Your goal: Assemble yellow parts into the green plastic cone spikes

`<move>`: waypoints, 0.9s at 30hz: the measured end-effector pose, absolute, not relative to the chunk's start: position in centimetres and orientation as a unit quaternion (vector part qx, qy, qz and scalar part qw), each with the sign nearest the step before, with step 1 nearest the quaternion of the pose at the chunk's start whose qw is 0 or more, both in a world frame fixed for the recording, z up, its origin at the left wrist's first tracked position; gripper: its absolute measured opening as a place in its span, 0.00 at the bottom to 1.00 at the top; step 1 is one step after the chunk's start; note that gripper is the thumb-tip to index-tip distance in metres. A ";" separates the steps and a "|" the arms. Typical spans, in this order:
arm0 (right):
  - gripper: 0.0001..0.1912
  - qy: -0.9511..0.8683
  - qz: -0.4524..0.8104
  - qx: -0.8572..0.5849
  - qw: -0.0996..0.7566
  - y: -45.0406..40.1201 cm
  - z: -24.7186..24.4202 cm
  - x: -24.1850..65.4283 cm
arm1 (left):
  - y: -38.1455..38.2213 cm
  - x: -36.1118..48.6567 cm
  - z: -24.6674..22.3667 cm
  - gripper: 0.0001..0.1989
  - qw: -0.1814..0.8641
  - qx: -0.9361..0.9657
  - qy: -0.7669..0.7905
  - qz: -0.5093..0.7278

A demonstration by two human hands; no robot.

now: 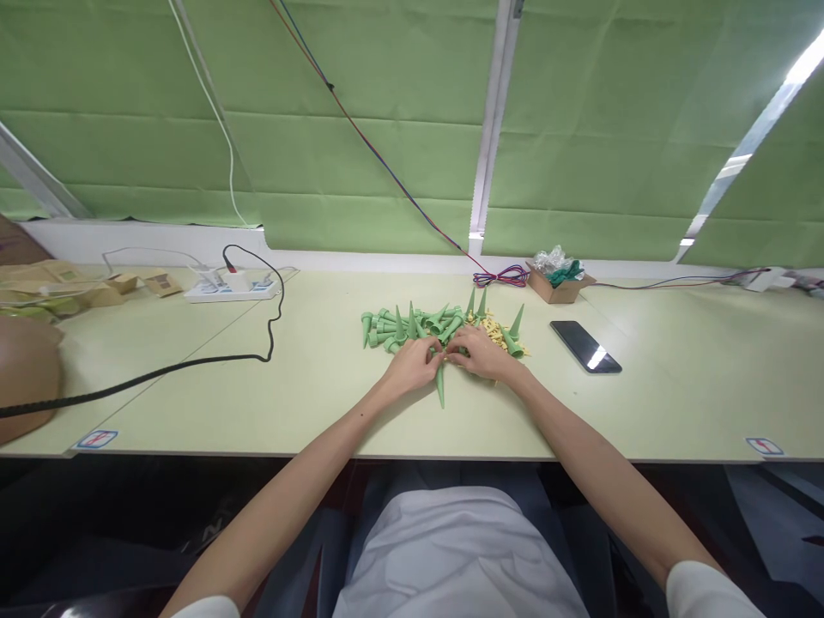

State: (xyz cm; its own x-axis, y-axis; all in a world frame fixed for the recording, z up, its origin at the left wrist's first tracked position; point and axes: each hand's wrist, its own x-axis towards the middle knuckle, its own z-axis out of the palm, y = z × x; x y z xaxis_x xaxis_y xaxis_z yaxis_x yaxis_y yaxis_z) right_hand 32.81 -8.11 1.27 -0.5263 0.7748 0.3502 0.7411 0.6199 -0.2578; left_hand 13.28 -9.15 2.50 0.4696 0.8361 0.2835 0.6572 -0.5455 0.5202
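Observation:
My left hand (415, 364) is closed around the wide end of a green plastic spike (441, 391), whose thin tip points toward me. Right beside it, my right hand (480, 354) pinches at the top of that same spike, its fingertips nearly meeting those of the left. Whatever sits between the right fingertips is too small to make out. Just beyond both hands lies a heap of similar green spikes (386, 326), some standing on their wide ends. Small yellow pieces (493, 329) are piled behind my right hand, partly covered by it.
A black phone (585, 347) lies to the right. Behind it stands a small cardboard box (559, 288) with plastic wrap and green material, near a coiled cable (502, 275). On the left are a power strip (232, 290), a black cord (193, 365) and packages (57, 283).

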 end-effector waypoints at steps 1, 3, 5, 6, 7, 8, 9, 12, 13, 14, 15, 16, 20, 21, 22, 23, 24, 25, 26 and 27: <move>0.07 -0.873 0.036 -0.434 0.221 -8.1 1.3 32.8 | -9.1 13.3 2.5 0.09 0.174 0.839 0.445 0.261; 0.08 -0.871 0.033 -0.435 0.226 -8.0 1.3 32.8 | -9.1 13.3 2.4 0.09 0.178 0.838 0.444 0.264; 0.08 -0.868 0.035 -0.436 0.235 -8.0 1.3 32.7 | -9.0 13.2 2.4 0.09 0.180 0.836 0.443 0.269; 0.08 -0.866 0.037 -0.437 0.240 -8.0 1.3 32.7 | -9.0 13.2 2.4 0.09 0.180 0.836 0.442 0.272; 0.08 -0.864 0.040 -0.437 0.247 -8.0 1.2 32.7 | -9.0 13.2 2.3 0.09 0.179 0.836 0.441 0.274; 0.08 -0.861 0.043 -0.437 0.256 -7.9 1.2 32.7 | -9.0 13.1 2.3 0.09 0.178 0.836 0.440 0.275; 0.08 -0.858 0.046 -0.437 0.265 -7.8 1.2 32.7 | -8.9 13.1 2.3 0.09 0.177 0.837 0.439 0.275; 0.08 -0.849 0.056 -0.433 0.296 -7.6 1.0 32.7 | -8.8 13.1 2.1 0.09 0.178 0.838 0.433 0.281; 0.08 -0.846 0.059 -0.432 0.307 -7.5 1.0 32.7 | -8.7 13.1 2.0 0.09 0.181 0.838 0.431 0.284; 0.08 -0.842 0.061 -0.431 0.319 -7.5 1.0 32.7 | -8.7 13.0 1.9 0.08 0.183 0.837 0.429 0.286; 0.09 -0.838 0.062 -0.430 0.332 -7.5 1.1 32.7 | -8.7 13.0 1.9 0.08 0.186 0.836 0.430 0.288; 0.09 -0.833 0.061 -0.430 0.343 -7.5 1.2 32.6 | -8.7 13.0 1.9 0.08 0.188 0.834 0.431 0.287; 0.09 -0.816 0.060 -0.433 0.379 -7.8 1.6 32.5 | -8.8 12.9 1.9 0.08 0.186 0.833 0.443 0.274; 0.09 -0.812 0.062 -0.434 0.385 -7.9 1.7 32.4 | -8.8 12.9 1.9 0.08 0.183 0.834 0.445 0.271; 0.09 -0.809 0.065 -0.434 0.392 -7.9 1.7 32.4 | -8.8 12.9 2.0 0.08 0.178 0.835 0.446 0.269; 0.09 -0.806 0.068 -0.434 0.397 -7.9 1.8 32.4 | -8.9 12.9 2.0 0.08 0.173 0.837 0.445 0.268; 0.09 -0.803 0.070 -0.433 0.403 -7.9 1.8 32.3 | -8.9 12.9 2.1 0.08 0.169 0.839 0.443 0.267; 0.09 -0.801 0.072 -0.433 0.408 -8.0 1.8 32.3 | -8.9 12.9 2.1 0.08 0.166 0.841 0.441 0.267; 0.09 -0.798 0.074 -0.432 0.412 -8.0 1.9 32.3 | -8.9 13.0 2.1 0.08 0.165 0.842 0.439 0.267; 0.10 -0.796 0.076 -0.432 0.417 -8.0 1.9 32.3 | -8.9 13.0 2.2 0.08 0.165 0.843 0.438 0.267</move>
State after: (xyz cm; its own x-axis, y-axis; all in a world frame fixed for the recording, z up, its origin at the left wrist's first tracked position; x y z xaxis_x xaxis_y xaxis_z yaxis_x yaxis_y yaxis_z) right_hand 32.26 -7.98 1.89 -0.2782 0.7514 0.5983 0.6253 0.6145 -0.4810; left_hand 12.98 -8.95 2.17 0.4741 0.8259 0.3051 0.6498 -0.5620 0.5117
